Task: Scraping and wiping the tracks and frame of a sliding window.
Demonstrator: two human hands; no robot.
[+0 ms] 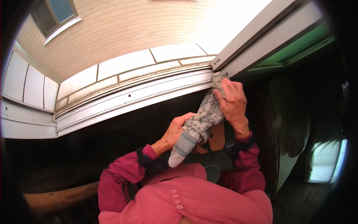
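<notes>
A grey speckled cloth [205,114] with a blue-striped end is bunched lengthwise between my hands. My left hand [173,133] grips its lower part, and the striped end hangs past that hand towards my body. Higher up, my right hand [233,100] is closed around the cloth near its top end. That top end touches the corner where the white window sill track [134,96] meets the upright sash frame [251,44]. Part of the cloth behind my fingers is hidden.
Past the sill are a ledge of pale panels [125,65] and a brick wall [120,36] with a window [56,16]. Green glass [291,47] stands at the right. A wooden beam [61,197] lies at lower left, and an orange-brown piece [217,137] shows below the cloth.
</notes>
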